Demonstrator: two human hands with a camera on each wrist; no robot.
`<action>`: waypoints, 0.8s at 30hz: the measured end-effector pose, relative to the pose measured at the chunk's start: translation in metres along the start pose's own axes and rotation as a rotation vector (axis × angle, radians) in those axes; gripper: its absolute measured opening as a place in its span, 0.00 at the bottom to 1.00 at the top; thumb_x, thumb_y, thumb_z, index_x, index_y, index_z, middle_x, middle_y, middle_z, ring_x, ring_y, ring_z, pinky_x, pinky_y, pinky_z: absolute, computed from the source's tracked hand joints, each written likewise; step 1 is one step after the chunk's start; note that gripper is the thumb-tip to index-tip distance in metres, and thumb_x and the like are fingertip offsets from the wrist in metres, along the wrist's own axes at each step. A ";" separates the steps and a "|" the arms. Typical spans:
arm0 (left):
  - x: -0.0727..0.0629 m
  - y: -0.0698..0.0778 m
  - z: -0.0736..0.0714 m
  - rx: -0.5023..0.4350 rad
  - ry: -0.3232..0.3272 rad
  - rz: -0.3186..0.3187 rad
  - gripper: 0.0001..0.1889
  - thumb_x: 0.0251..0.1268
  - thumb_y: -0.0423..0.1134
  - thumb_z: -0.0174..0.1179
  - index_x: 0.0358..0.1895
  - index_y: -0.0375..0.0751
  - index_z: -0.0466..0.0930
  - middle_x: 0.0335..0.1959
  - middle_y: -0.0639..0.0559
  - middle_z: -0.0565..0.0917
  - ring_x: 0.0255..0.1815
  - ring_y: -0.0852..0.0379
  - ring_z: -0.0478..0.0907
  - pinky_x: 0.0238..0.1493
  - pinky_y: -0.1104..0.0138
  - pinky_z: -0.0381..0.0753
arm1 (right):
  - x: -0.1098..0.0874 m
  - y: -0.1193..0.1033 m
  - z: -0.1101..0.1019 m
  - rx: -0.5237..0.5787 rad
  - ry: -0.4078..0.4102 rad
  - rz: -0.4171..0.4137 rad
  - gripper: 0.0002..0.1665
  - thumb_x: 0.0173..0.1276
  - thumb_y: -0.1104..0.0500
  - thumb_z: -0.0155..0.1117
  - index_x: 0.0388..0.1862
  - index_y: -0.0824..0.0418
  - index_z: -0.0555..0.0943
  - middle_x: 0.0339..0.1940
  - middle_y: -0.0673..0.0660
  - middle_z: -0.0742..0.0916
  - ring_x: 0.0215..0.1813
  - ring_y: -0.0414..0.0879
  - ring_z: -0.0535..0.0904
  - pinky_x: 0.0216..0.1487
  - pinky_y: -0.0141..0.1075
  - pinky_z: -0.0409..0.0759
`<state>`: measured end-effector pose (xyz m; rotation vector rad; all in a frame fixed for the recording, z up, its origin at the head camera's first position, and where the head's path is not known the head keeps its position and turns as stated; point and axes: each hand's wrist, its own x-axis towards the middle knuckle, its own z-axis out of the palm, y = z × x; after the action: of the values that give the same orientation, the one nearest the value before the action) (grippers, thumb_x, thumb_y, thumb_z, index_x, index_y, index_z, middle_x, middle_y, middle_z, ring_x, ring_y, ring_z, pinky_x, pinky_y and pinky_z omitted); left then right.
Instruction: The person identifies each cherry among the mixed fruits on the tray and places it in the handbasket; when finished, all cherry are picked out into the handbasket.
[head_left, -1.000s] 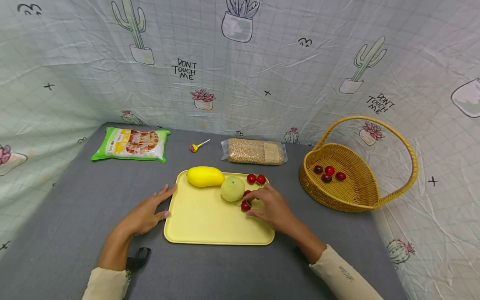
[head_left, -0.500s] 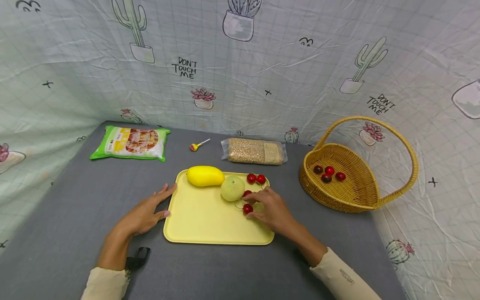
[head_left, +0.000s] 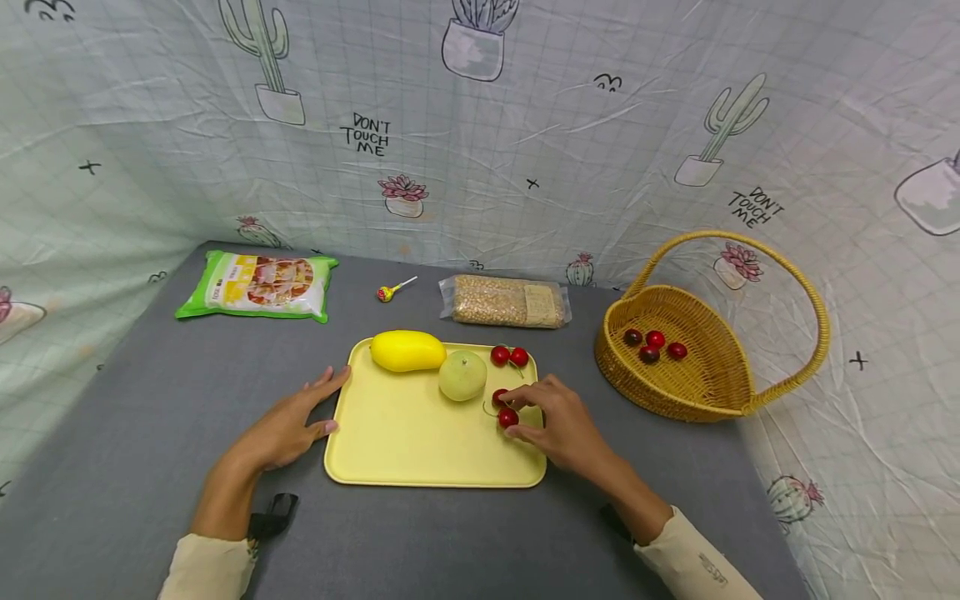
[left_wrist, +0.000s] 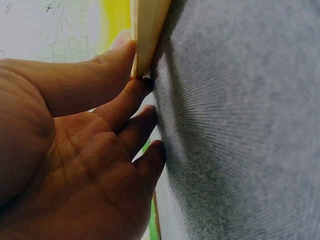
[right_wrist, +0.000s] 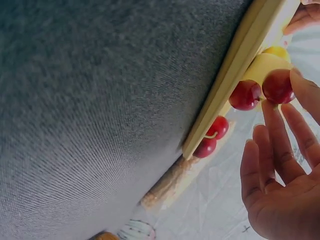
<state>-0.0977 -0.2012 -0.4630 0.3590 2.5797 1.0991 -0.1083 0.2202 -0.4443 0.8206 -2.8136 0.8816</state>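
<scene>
A yellow tray (head_left: 420, 454) lies on the grey table, a mango (head_left: 408, 351) and a round pale green fruit (head_left: 462, 376) near its far side. My right hand (head_left: 566, 422), over the tray's right part, pinches a red cherry (right_wrist: 278, 86) between thumb and forefinger. Close beside that one is another cherry (right_wrist: 245, 95). A pair of cherries (head_left: 500, 356) sits at the far right corner of the tray. My left hand (head_left: 288, 427) rests with extended fingers at the tray's left edge; in the left wrist view its thumb touches the rim (left_wrist: 145, 40).
A wicker basket (head_left: 615, 367) with a tall handle stands at the right, several dark red cherries (head_left: 656, 339) inside. Along the back lie a green-edged food packet (head_left: 262, 286), a lollipop (head_left: 386, 293) and a clear bag of grains (head_left: 504, 302). A printed cloth (head_left: 480, 150) hangs behind.
My right hand has shifted slightly right and toward me, and the two nearer cherries moved right, away from the green fruit. My left hand stays at the tray's edge.
</scene>
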 end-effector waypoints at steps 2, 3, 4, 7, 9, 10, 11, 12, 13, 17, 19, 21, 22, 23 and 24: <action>0.000 0.000 0.000 0.002 0.000 0.001 0.44 0.72 0.31 0.66 0.87 0.43 0.53 0.86 0.26 0.50 0.84 0.17 0.45 0.79 0.26 0.49 | 0.000 -0.001 -0.001 -0.005 0.000 0.001 0.23 0.61 0.55 0.85 0.55 0.48 0.91 0.44 0.46 0.92 0.47 0.47 0.80 0.42 0.35 0.77; 0.000 0.000 0.000 0.003 0.000 0.001 0.44 0.72 0.31 0.66 0.87 0.43 0.53 0.86 0.26 0.50 0.83 0.17 0.45 0.79 0.26 0.49 | 0.000 -0.001 -0.001 -0.011 0.000 -0.001 0.21 0.62 0.54 0.84 0.55 0.48 0.91 0.44 0.46 0.92 0.47 0.47 0.80 0.43 0.36 0.78; 0.000 0.000 0.000 0.005 0.000 0.002 0.44 0.73 0.31 0.66 0.87 0.43 0.53 0.86 0.26 0.50 0.83 0.16 0.45 0.79 0.25 0.49 | 0.000 -0.002 -0.001 -0.017 -0.003 0.000 0.20 0.63 0.54 0.83 0.54 0.48 0.91 0.44 0.46 0.91 0.48 0.46 0.80 0.44 0.37 0.79; 0.000 0.000 0.000 0.007 0.000 0.006 0.44 0.73 0.32 0.66 0.87 0.43 0.53 0.86 0.26 0.50 0.83 0.16 0.45 0.79 0.25 0.49 | 0.001 -0.004 -0.002 -0.034 -0.021 0.009 0.18 0.65 0.53 0.82 0.54 0.50 0.92 0.45 0.46 0.90 0.49 0.44 0.79 0.47 0.39 0.81; 0.000 0.000 0.000 0.008 -0.001 0.005 0.44 0.73 0.32 0.66 0.87 0.43 0.53 0.86 0.26 0.50 0.83 0.16 0.46 0.79 0.25 0.49 | 0.001 -0.005 -0.002 -0.044 -0.033 0.018 0.18 0.67 0.54 0.80 0.55 0.50 0.91 0.45 0.47 0.89 0.50 0.43 0.78 0.48 0.40 0.82; 0.000 0.000 0.000 0.009 -0.001 0.005 0.44 0.73 0.32 0.66 0.87 0.43 0.53 0.86 0.26 0.50 0.83 0.16 0.46 0.79 0.26 0.49 | 0.001 -0.005 -0.001 -0.045 -0.037 0.021 0.18 0.68 0.54 0.80 0.56 0.51 0.91 0.45 0.47 0.88 0.50 0.43 0.78 0.49 0.41 0.82; 0.000 0.000 0.000 0.009 -0.001 0.005 0.44 0.72 0.32 0.66 0.87 0.43 0.53 0.86 0.26 0.50 0.83 0.16 0.46 0.79 0.26 0.49 | 0.001 -0.005 -0.001 -0.045 -0.039 0.024 0.18 0.68 0.54 0.79 0.56 0.51 0.90 0.46 0.48 0.88 0.51 0.43 0.78 0.49 0.42 0.82; 0.000 0.000 0.000 0.010 -0.001 0.005 0.44 0.72 0.32 0.66 0.87 0.43 0.53 0.86 0.26 0.50 0.83 0.16 0.46 0.79 0.26 0.49 | 0.001 -0.005 -0.001 -0.039 -0.038 0.026 0.18 0.68 0.54 0.79 0.56 0.52 0.90 0.46 0.49 0.88 0.51 0.44 0.79 0.49 0.42 0.83; 0.000 0.000 0.000 0.012 0.001 0.004 0.44 0.72 0.32 0.66 0.87 0.43 0.53 0.86 0.26 0.50 0.83 0.16 0.46 0.79 0.26 0.49 | 0.001 -0.006 -0.001 -0.033 -0.037 0.030 0.17 0.69 0.54 0.79 0.56 0.52 0.90 0.47 0.51 0.88 0.51 0.44 0.79 0.50 0.42 0.82; 0.000 0.001 0.000 0.014 0.003 0.004 0.44 0.72 0.32 0.66 0.87 0.42 0.53 0.86 0.25 0.50 0.83 0.17 0.46 0.79 0.26 0.49 | 0.001 -0.005 -0.001 -0.007 -0.021 0.038 0.16 0.68 0.53 0.79 0.54 0.51 0.90 0.51 0.53 0.85 0.53 0.45 0.78 0.50 0.43 0.81; 0.000 0.001 0.000 0.013 0.003 0.004 0.44 0.72 0.32 0.66 0.87 0.42 0.53 0.86 0.25 0.50 0.83 0.17 0.46 0.79 0.26 0.49 | 0.002 -0.005 -0.001 0.001 -0.009 0.033 0.15 0.68 0.53 0.79 0.53 0.51 0.90 0.53 0.53 0.84 0.55 0.46 0.77 0.51 0.43 0.80; 0.000 0.001 0.000 0.011 0.003 0.004 0.45 0.72 0.31 0.66 0.87 0.42 0.53 0.86 0.25 0.50 0.83 0.17 0.46 0.79 0.26 0.49 | 0.002 -0.004 -0.002 0.009 0.007 0.019 0.15 0.68 0.53 0.78 0.53 0.51 0.90 0.54 0.52 0.84 0.55 0.47 0.77 0.51 0.43 0.79; 0.000 0.001 0.000 0.011 0.002 0.003 0.45 0.72 0.32 0.66 0.87 0.42 0.53 0.86 0.25 0.50 0.83 0.17 0.46 0.79 0.26 0.48 | 0.002 -0.004 -0.003 0.012 0.015 0.009 0.16 0.68 0.53 0.78 0.53 0.51 0.90 0.54 0.52 0.84 0.54 0.48 0.78 0.50 0.42 0.78; 0.000 0.001 0.000 0.010 0.002 0.003 0.45 0.72 0.31 0.66 0.87 0.42 0.53 0.86 0.25 0.50 0.83 0.17 0.46 0.79 0.26 0.48 | 0.003 -0.004 -0.003 0.018 0.022 0.000 0.16 0.68 0.54 0.78 0.54 0.51 0.90 0.53 0.53 0.84 0.53 0.49 0.78 0.49 0.42 0.77; -0.001 0.001 0.000 0.009 0.002 0.002 0.45 0.72 0.31 0.66 0.87 0.42 0.53 0.86 0.25 0.50 0.83 0.17 0.45 0.79 0.26 0.48 | 0.003 -0.004 -0.005 0.023 0.028 -0.003 0.16 0.68 0.54 0.78 0.54 0.52 0.89 0.52 0.53 0.85 0.52 0.49 0.78 0.49 0.42 0.77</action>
<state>-0.0970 -0.2009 -0.4618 0.3636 2.5874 1.0894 -0.1087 0.2185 -0.4377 0.8083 -2.7827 0.9188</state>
